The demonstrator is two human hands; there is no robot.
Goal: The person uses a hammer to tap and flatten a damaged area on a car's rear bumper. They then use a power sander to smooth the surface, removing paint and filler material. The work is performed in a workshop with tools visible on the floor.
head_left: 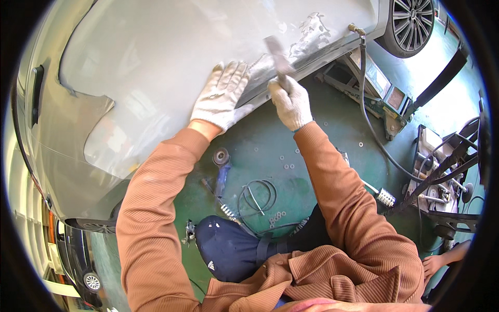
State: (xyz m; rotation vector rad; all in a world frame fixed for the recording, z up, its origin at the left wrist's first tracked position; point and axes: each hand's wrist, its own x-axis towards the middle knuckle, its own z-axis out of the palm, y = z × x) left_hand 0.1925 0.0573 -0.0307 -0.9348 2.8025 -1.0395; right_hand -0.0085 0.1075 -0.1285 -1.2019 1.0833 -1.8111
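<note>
My left hand [221, 91] in a white knit glove lies with fingers stretched on the grey lower body panel [145, 62] of a car, just left of a scuffed, whitish patch [309, 36] along its lower edge. My right hand [288, 106], also gloved, is closed round the handle of a flat hand tool [278, 54], whose upper end is blurred and held over that patch. A hose with a brass fitting [357, 30] touches the panel's edge to the right of the tool.
A wheel [405, 23], a floor jack [379, 93] and an equipment frame [442, 177] are at the right. A blue power tool [222, 177], coiled cable [257, 197] and several washers lie on the green floor. Another person's hand [431, 265] shows at lower right. A dark car [78, 260] stands behind, lower left.
</note>
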